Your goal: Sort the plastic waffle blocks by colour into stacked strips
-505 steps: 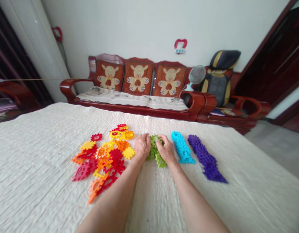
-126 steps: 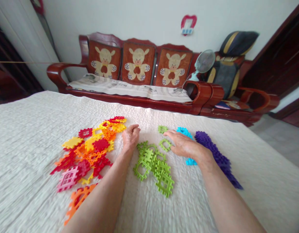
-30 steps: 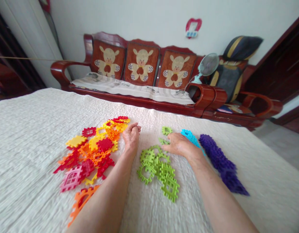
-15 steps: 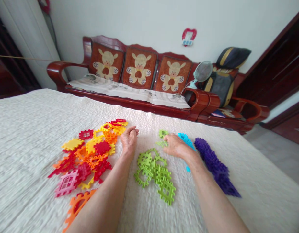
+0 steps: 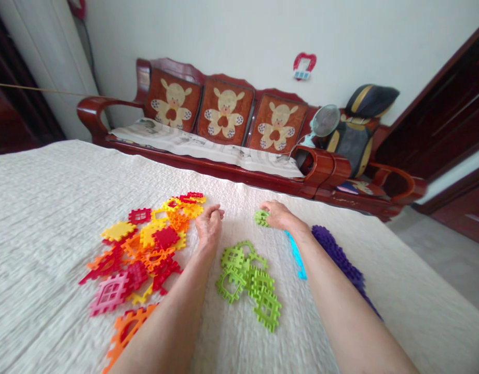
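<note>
Right of centre, the fingers (image 5: pixel 264 205) of the right hand (image 5: pixel 278 215) pinch a lime-green, tooth-edged piece (image 5: pixel 259 218), while the left hand (image 5: pixel 209 224) curls loosely, any contents hidden, near warm-coloured pieces (image 5: pixel 166 237).

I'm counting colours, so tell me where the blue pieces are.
In the head view, the blue pieces lie right of centre, between the green pile and purple pieces, partly hidden by the right forearm.
</note>
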The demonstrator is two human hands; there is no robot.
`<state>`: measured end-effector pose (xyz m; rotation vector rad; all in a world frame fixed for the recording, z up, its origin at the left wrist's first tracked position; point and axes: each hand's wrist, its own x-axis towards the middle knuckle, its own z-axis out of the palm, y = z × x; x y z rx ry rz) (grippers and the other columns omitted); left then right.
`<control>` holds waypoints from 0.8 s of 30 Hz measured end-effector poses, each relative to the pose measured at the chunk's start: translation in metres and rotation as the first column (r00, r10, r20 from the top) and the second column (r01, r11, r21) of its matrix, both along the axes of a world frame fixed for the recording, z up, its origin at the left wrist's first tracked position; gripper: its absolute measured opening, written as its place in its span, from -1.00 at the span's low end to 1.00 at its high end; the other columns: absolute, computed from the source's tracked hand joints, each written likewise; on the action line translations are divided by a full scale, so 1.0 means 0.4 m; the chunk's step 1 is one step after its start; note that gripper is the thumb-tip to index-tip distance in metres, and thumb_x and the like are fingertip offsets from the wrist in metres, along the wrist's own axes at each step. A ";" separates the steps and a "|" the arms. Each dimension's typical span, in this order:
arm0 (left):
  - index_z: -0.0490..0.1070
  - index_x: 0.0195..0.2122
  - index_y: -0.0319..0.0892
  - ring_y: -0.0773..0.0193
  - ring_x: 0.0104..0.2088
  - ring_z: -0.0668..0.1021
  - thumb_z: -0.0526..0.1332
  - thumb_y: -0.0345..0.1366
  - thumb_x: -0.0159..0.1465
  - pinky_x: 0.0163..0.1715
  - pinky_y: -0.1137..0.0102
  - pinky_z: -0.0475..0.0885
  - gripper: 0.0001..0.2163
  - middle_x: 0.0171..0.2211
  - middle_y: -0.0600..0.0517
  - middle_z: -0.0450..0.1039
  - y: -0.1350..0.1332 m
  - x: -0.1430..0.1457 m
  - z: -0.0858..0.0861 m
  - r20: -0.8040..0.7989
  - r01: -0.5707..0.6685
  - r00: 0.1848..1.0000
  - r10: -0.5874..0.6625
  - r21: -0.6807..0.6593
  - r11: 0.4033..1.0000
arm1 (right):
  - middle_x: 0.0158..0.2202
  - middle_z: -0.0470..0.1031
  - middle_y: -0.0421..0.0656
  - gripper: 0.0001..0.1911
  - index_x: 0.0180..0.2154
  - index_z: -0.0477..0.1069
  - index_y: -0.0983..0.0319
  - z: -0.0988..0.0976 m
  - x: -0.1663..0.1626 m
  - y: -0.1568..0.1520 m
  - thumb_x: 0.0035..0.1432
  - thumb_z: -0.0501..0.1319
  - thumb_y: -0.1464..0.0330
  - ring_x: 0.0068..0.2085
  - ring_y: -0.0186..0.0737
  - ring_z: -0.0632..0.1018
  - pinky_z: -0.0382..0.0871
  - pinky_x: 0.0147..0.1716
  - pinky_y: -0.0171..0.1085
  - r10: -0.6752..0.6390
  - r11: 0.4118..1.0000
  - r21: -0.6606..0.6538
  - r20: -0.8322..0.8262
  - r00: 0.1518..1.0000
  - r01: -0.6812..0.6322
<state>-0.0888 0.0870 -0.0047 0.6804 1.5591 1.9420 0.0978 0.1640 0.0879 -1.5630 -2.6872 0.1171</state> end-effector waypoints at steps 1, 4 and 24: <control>0.51 -0.27 -0.17 0.29 -0.42 0.55 0.10 -0.26 0.05 -0.36 0.41 0.43 -0.73 -0.44 0.01 0.55 0.000 0.001 0.000 -0.001 0.001 1.000 -0.001 0.000 1.000 | -0.17 0.48 -0.06 -0.57 -0.14 0.48 0.21 -0.005 0.002 0.002 -0.10 0.19 0.60 -0.16 -0.17 0.51 0.34 -0.18 -0.30 -0.001 1.000 0.004 -0.002 1.000 0.001; 0.51 -0.29 -0.15 0.29 -0.42 0.55 0.10 -0.27 0.05 -0.37 0.41 0.42 -0.75 -0.44 0.02 0.54 -0.001 0.002 0.001 -0.002 0.000 1.000 0.000 0.003 1.000 | -0.16 0.48 -0.07 -0.57 -0.11 0.46 0.20 -0.013 0.006 0.009 -0.08 0.20 0.59 -0.15 -0.18 0.51 0.34 -0.15 -0.30 -0.013 1.000 0.020 -0.015 1.000 0.014; 0.51 -0.24 -0.21 0.28 -0.40 0.56 0.09 -0.27 0.07 -0.32 0.39 0.45 -0.71 -0.42 -0.01 0.55 -0.010 0.003 0.013 -0.014 -0.004 1.000 0.004 0.003 1.000 | -0.17 0.54 -0.10 -0.68 -0.15 0.48 0.26 -0.017 -0.053 -0.179 -0.02 0.27 0.38 -0.28 -0.27 0.53 0.33 -0.28 -0.34 0.068 0.983 -0.144 -0.292 0.954 -0.114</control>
